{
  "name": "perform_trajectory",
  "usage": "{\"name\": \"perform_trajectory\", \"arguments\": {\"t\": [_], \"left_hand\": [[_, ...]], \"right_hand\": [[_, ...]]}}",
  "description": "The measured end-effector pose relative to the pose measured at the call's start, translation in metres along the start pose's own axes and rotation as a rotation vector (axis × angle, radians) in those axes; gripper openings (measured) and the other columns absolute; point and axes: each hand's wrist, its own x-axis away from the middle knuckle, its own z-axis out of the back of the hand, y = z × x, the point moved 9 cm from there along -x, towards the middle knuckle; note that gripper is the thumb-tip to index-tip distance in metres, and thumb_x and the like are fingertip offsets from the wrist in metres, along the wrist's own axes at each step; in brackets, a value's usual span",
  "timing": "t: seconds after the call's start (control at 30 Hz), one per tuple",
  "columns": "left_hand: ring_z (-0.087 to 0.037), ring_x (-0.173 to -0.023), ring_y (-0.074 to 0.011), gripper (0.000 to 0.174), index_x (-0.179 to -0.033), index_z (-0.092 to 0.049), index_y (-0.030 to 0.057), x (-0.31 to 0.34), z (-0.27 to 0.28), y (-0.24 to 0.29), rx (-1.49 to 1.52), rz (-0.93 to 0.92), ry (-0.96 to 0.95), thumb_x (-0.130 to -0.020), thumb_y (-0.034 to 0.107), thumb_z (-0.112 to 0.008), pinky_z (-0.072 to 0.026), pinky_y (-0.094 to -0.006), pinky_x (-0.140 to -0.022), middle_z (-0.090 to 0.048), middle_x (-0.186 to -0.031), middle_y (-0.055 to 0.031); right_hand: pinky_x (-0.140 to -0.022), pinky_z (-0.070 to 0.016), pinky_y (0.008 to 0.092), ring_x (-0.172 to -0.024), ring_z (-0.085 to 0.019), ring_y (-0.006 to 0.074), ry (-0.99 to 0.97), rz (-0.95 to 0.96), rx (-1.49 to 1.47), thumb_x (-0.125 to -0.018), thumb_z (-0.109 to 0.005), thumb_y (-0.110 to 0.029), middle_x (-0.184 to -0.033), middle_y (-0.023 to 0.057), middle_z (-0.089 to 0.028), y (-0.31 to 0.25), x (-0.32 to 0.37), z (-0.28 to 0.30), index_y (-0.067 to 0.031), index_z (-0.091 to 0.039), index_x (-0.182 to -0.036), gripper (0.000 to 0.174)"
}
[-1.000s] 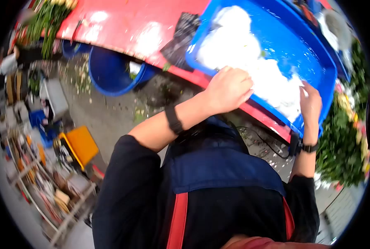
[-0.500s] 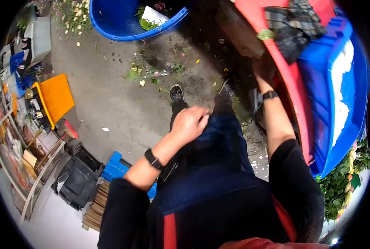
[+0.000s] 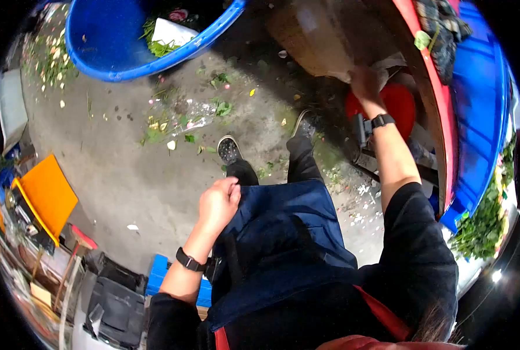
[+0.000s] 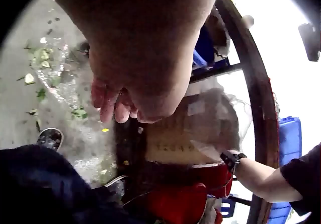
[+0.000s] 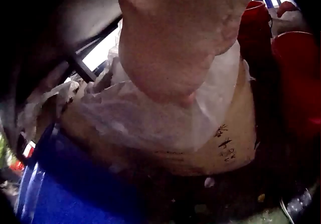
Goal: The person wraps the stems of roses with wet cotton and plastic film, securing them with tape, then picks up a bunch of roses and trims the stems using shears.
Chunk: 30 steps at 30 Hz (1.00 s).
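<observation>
My right hand reaches under the table's edge, at the rim of a cardboard box. In the right wrist view, clear plastic sheeting lines the box and spreads around that hand. Its fingers are hidden there, so I cannot tell whether they grip the plastic. My left hand hangs in front of the dark blue apron, holding nothing. In the left wrist view its fingers droop, loosely curled.
A red bucket stands beside the box under the table. On the red tabletop are a blue tub and a dark cloth. A large blue bin stands ahead, with leaves and petals littering the floor.
Both hands have left the white mass in the blue tub. The right has gone down under the table to the box; the left has drawn back toward the body. The view has swung toward the floor.
</observation>
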Motion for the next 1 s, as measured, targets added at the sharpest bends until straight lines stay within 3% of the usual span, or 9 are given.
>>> {"name": "perform_trajectory", "arguments": {"t": [0.1, 0.17, 0.3, 0.37, 0.63, 0.7, 0.77, 0.87, 1.0], "left_hand": [[-0.067, -0.077, -0.0300, 0.018, -0.099, -0.065, 0.0044, -0.042, 0.002, 0.059, 0.021, -0.190, -0.022, -0.084, 0.014, -0.063, -0.0534, -0.0375, -0.070, -0.066, -0.087, -0.0148], [-0.064, -0.080, -0.0348, 0.017, -0.097, -0.065, 0.0077, -0.065, -0.002, 0.103, 0.108, -0.304, -0.042, -0.083, 0.017, -0.062, -0.0523, -0.0422, -0.072, -0.065, -0.087, -0.0158], [-0.064, -0.078, -0.0324, 0.015, -0.097, -0.063, 0.0054, -0.101, -0.025, 0.170, 0.111, -0.441, -0.096, -0.084, 0.011, -0.060, -0.0516, -0.0393, -0.070, -0.063, -0.083, -0.0145], [-0.063, -0.079, -0.0336, 0.017, -0.099, -0.063, 0.0041, -0.116, -0.039, 0.184, 0.202, -0.469, -0.077, -0.083, 0.011, -0.060, -0.0516, -0.0395, -0.072, -0.063, -0.085, -0.0164], [-0.063, -0.078, -0.0168, 0.024, -0.103, -0.063, -0.0020, -0.189, -0.119, 0.128, 0.505, 0.116, -0.134, -0.083, 0.012, -0.066, -0.0509, -0.0281, -0.073, -0.066, -0.087, -0.0097], [-0.058, -0.095, -0.0171, 0.047, -0.119, -0.052, -0.0090, -0.203, -0.130, 0.110, 0.829, 0.173, -0.105, -0.083, 0.016, -0.070, -0.0481, -0.0285, -0.084, -0.062, -0.104, -0.0123], [-0.056, -0.101, -0.0179, 0.060, -0.128, -0.043, -0.0108, -0.200, -0.115, 0.126, 1.079, 0.368, -0.176, -0.084, 0.020, -0.071, -0.0468, -0.0295, -0.086, -0.058, -0.112, -0.0133], [-0.055, -0.102, -0.0180, 0.066, -0.131, -0.039, -0.0121, -0.211, -0.118, 0.128, 1.260, 0.446, -0.129, -0.084, 0.023, -0.071, -0.0467, -0.0302, -0.085, -0.057, -0.114, -0.0135], [-0.055, -0.099, -0.0149, 0.052, -0.123, -0.050, -0.0067, -0.225, -0.143, 0.132, 1.233, 0.337, -0.195, -0.083, 0.018, -0.072, -0.0456, -0.0292, -0.081, -0.059, -0.108, -0.0096]], "right_hand": [[-0.095, -0.0463, 0.0438, -0.103, -0.059, 0.0386, 0.246, 0.000, 0.013, -0.089, -0.046, -0.014, -0.111, 0.0253, -0.061, -0.024, 0.061, -0.013, -0.0013, -0.062, -0.110, 0.029], [-0.064, -0.0500, 0.0437, -0.069, -0.062, 0.0354, -0.127, -0.028, -0.080, -0.077, -0.059, -0.009, -0.072, 0.0191, -0.062, -0.103, 0.081, 0.054, -0.0064, -0.064, -0.078, 0.006], [-0.062, -0.0536, 0.0396, -0.067, -0.066, 0.0296, -0.315, 0.079, -0.054, -0.078, -0.058, -0.010, -0.073, 0.0153, -0.066, -0.176, 0.136, 0.044, -0.0053, -0.061, -0.074, 0.007], [-0.071, -0.0505, 0.0424, -0.078, -0.063, 0.0335, -0.586, -0.305, -0.458, -0.082, -0.063, -0.024, -0.083, 0.0166, -0.065, -0.187, 0.161, 0.036, -0.0055, -0.063, -0.089, 0.019], [-0.092, -0.0475, 0.0394, -0.107, -0.062, 0.0309, -1.240, -0.159, -0.835, -0.076, -0.074, -0.041, -0.114, 0.0178, -0.065, -0.209, 0.177, 0.029, -0.0132, -0.065, -0.118, 0.051], [-0.085, -0.0510, 0.0338, -0.096, -0.065, 0.0216, -1.063, -0.496, -1.150, -0.088, -0.064, -0.034, -0.106, 0.0124, -0.069, -0.145, 0.145, 0.018, -0.0018, -0.066, -0.112, 0.040], [-0.070, -0.0548, 0.0328, -0.079, -0.064, 0.0175, -0.477, -1.130, -1.387, -0.093, -0.060, -0.024, -0.098, 0.0096, -0.066, -0.070, 0.116, 0.008, -0.0003, -0.065, -0.105, 0.027], [-0.077, -0.0546, 0.0376, -0.078, -0.061, 0.0220, -0.166, -1.305, -1.778, -0.091, -0.062, -0.017, -0.086, 0.0096, -0.061, -0.021, 0.075, -0.013, 0.0012, -0.059, -0.110, 0.027], [-0.086, -0.0496, 0.0451, -0.082, -0.061, 0.0269, -0.254, -1.196, -1.781, -0.088, -0.064, -0.017, -0.087, 0.0119, -0.061, 0.057, 0.060, -0.081, -0.0003, -0.056, -0.095, 0.020]]}}
